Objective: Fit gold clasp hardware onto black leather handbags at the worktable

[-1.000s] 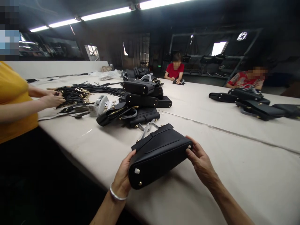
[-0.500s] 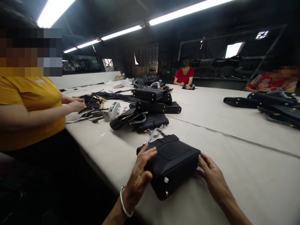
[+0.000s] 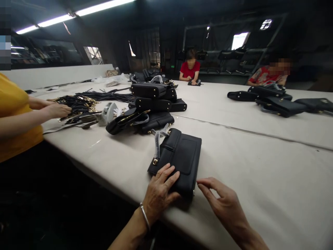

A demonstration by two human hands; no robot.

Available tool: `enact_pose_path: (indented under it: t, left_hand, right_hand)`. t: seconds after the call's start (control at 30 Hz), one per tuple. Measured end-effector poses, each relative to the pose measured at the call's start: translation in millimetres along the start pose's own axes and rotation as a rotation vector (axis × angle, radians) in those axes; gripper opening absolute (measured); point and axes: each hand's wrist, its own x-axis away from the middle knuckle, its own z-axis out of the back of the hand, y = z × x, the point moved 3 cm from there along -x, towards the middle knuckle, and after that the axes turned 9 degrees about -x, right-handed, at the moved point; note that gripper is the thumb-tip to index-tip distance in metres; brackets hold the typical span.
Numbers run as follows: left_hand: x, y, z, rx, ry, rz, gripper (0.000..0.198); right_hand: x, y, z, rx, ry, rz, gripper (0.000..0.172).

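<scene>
A black handbag (image 3: pixel 179 161) lies on its side on the table close in front of me, its handle (image 3: pixel 157 147) wrapped in clear plastic and fixed with gold-coloured hardware. My left hand (image 3: pixel 160 191), with a silver bangle at the wrist, rests on the bag's near end, fingers stretched over it and thumb at the near edge. At the bag's near right corner, beside a small metal foot, is my right hand (image 3: pixel 223 199). Its thumb and forefinger tips are pinched together; whatever may be between them is too small to make out.
Black handbags (image 3: pixel 153 104) are piled beyond mine, beside a grey tape dispenser (image 3: pixel 107 114). A co-worker in yellow (image 3: pixel 15 118) handles black straps (image 3: pixel 78 104) at left. Two people in red sit across the table (image 3: pixel 260 163); more bags (image 3: pixel 281 104) lie at right.
The bag has turned, its base now facing right, and lies flatter. My left hand has come down onto it. My right hand has left the base's far corner and pinches at the near one.
</scene>
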Motion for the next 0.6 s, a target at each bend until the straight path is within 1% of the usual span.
enact_pose_path:
  t: [0.07,0.1,0.13,0.23,0.3,0.37,0.47,0.6]
  left_hand:
    - [0,0,-0.3,-0.004,0.031,-0.015,0.049]
    - [0,0,-0.4,-0.009,0.040,-0.023,0.049]
    - [0,1,-0.5,-0.015,0.044,-0.028,0.049]
    - [1,4,-1.2,-0.035,0.046,-0.027,0.048]
    - [1,10,-2.1,-0.062,0.052,-0.010,0.045]
    - [2,17,-3.3,-0.094,0.054,0.019,0.043]
    - [2,29,-4.8,-0.117,0.062,0.057,0.039]
    - [1,43,-5.6,-0.119,0.067,0.055,0.037]
  right_hand:
    - [14,-5,-6,0.071,-0.060,0.170,0.014]
    - [19,-6,-8,0.116,-0.072,0.220,0.015]
    - [22,-5,-10,0.157,-0.074,0.231,0.015]
    - [25,-2,-14,0.236,-0.058,0.146,0.018]
    - [25,-1,-14,0.254,-0.043,0.083,0.021]
    - [26,-1,-12,0.266,-0.032,0.053,0.022]
    - [29,-2,-6,0.272,-0.020,-0.004,0.025]
    - [28,-7,6,0.211,-0.058,-0.157,0.028]
